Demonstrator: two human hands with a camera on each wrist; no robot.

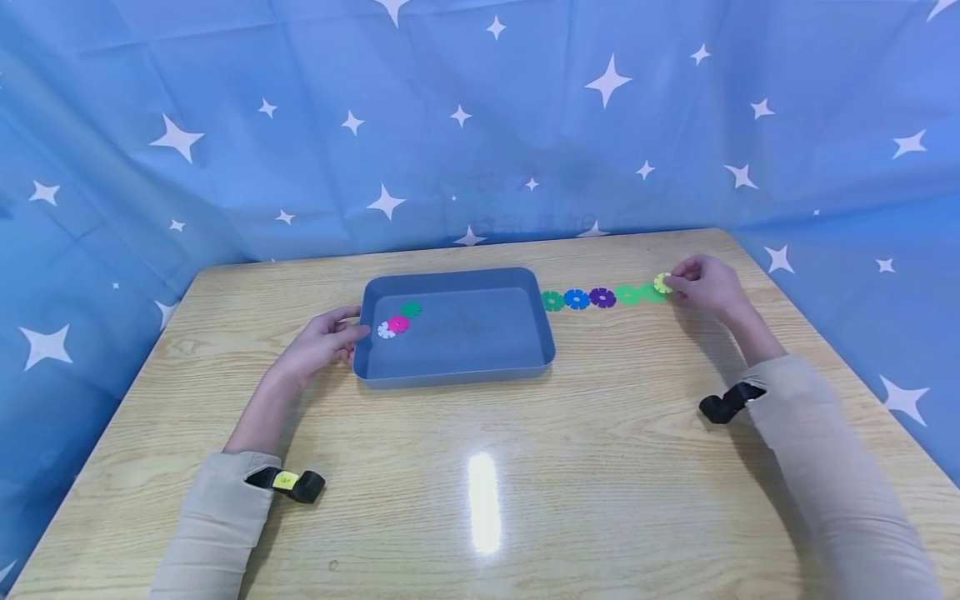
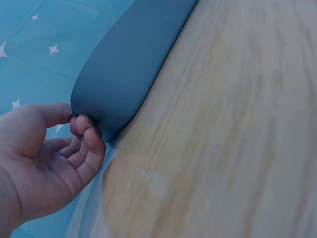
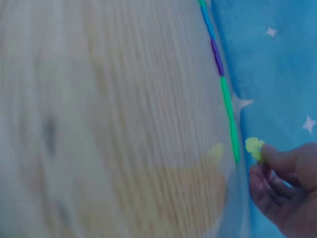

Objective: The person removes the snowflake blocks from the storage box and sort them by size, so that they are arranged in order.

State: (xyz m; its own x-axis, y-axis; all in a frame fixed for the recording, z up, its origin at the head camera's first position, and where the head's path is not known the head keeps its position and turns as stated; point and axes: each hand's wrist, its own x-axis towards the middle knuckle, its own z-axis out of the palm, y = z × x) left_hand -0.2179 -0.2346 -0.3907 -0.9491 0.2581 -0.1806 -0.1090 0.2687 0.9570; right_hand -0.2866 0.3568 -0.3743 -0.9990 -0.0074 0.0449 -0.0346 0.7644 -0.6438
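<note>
On the far left, a pale sleeve [image 1: 217,521] has a black strap [image 1: 303,487] with a yellow tag [image 1: 286,480] on it. The left hand [image 1: 322,343] comes out of that sleeve and holds the left end of a blue-gray tray [image 1: 450,379]. Its thumb is at the rim and its other fingers are bent against the outside wall, so they are clamped on the tray. The tray sits flat on a wooden table [image 1: 405,475]. Inside it, near the left end, are three little flat flower wheels: a white wheel [image 1: 386,330], then a pink wheel [image 1: 398,324] touching it, then a green wheel [image 1: 411,309] a bit farther back. Just past the right side of the tray, a row of wheels lies on the table. First comes a dark green wheel [image 1: 552,301], then a blue wheel [image 1: 577,299], then a purple wheel [image 1: 602,297], then some light green wheels [image 1: 627,294] that are hard to count. At the right end of the row, the right hand [image 1: 708,285] pinches a yellow wheel [image 1: 662,283] between its thumb and finger. The right wrist view shows that wheel up off the table, apart from the row. Last on the right is another pale sleeve, with a black band [image 1: 727,404]. A blue cloth [image 1: 480,125] with white stars hangs behind everything.
</note>
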